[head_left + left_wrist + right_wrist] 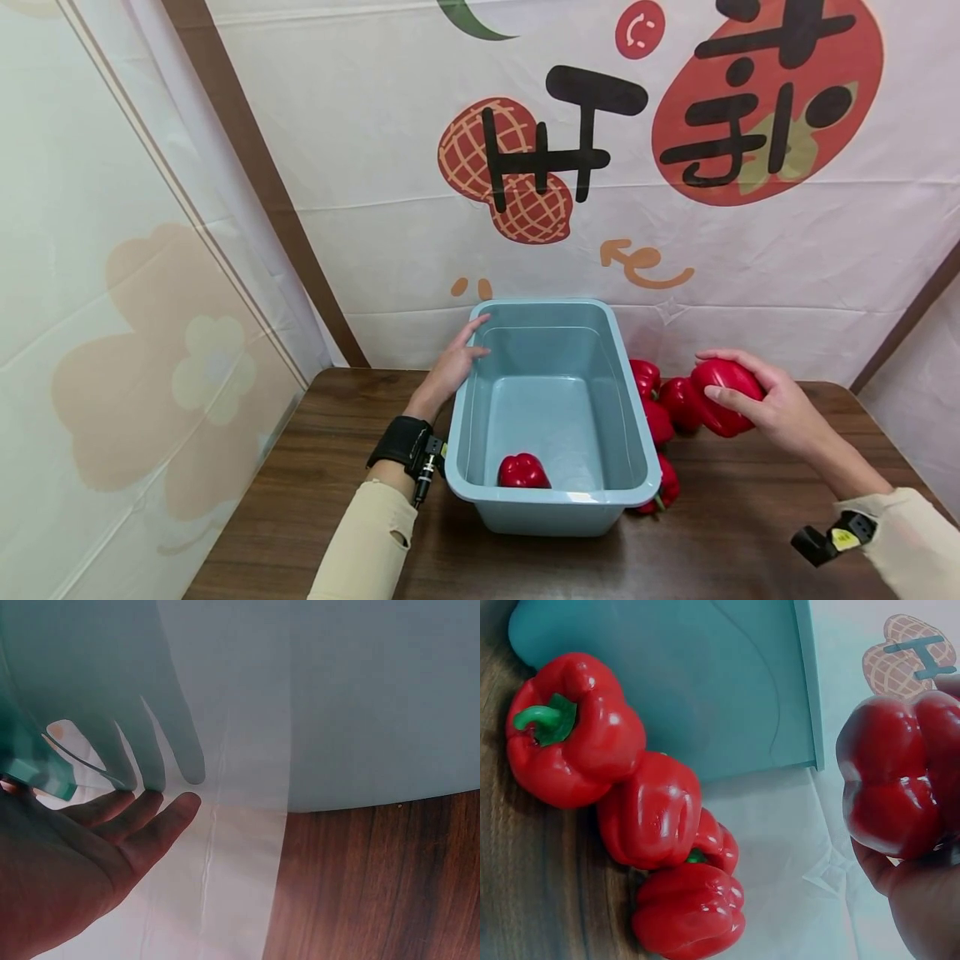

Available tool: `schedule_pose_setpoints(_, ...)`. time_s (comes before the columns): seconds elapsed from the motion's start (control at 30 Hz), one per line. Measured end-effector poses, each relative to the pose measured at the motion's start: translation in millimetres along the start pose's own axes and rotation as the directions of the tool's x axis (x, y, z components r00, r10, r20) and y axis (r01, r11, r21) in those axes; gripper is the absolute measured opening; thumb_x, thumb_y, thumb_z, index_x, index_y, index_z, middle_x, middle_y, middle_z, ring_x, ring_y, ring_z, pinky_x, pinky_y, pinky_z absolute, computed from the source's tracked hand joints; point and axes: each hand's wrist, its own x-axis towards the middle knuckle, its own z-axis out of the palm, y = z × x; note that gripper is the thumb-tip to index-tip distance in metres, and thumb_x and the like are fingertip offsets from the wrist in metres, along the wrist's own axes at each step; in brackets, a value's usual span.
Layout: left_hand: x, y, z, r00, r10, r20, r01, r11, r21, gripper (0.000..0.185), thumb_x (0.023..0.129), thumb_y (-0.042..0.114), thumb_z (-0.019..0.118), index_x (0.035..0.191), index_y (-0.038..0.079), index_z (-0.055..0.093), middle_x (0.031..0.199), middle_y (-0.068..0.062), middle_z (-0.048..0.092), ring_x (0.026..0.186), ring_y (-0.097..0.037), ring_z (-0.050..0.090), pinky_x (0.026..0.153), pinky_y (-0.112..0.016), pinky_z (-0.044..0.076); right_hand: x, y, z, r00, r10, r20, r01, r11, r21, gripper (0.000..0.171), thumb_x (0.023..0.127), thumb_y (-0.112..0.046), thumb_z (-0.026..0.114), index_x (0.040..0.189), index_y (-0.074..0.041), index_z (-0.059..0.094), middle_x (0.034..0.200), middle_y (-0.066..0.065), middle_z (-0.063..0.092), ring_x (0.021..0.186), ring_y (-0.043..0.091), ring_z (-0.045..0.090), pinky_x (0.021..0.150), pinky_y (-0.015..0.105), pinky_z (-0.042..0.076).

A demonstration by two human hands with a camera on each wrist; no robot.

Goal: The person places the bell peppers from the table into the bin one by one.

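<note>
My left hand (pixel 448 367) holds the left rim of a light blue plastic tub (pixel 551 517), near its far corner. Two digits reach over the rim, while in the left wrist view other fingers (pixel 161 825) touch the outer wall. To the right of the tub, my right hand (pixel 787 408) grips a glossy red bell pepper (pixel 726 398), raised above the tabletop. That held pepper (pixel 900 776) shows its lobed end in the right wrist view. Another red bell pepper (pixel 523 472) lies inside the tub near the front wall.
Several more red peppers (pixel 660 810) sit along the tub's right side, one with a green stem (pixel 547 720). All stand on a brown wooden table (pixel 720 517). A printed white cloth (pixel 375 208) hangs behind the table, and another cloth (pixel 150 333) hangs at the left.
</note>
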Motion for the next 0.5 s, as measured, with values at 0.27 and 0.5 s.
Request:
schedule_pose_setpoints(0.27,0.9,-0.6,0.3,1.000,-0.009,-0.007,0.009,1.000,0.008,0.060,0.100,0.013,0.040,0.156,0.030,0.027,0.165,-0.003,0.011,0.134,-0.042,0.036,0.101,-0.062,0.041,2.0,-0.6,1.9,1.000,-0.007,0.001,0.007,1.000,0.015,0.053,0.090,-0.008,0.066,0.140,-0.012,0.049,0.122,-0.015,0.052,0.104,0.009,0.052,0.066,0.031,0.057)
schedule_pose_setpoints(0.5,-0.3,5.9,-1.9,0.999,-0.046,0.025,0.045,0.999,0.013,0.061,0.101,0.014,0.039,0.159,0.027,0.022,0.166,-0.007,0.008,0.135,-0.044,0.037,0.092,-0.051,0.050,3.9,-3.0,2.8,1.000,-0.014,0.002,0.014,0.999,0.036,0.051,0.091,-0.007,0.064,0.140,-0.011,0.050,0.122,-0.013,0.053,0.104,0.011,0.053,0.066,0.032,0.058)
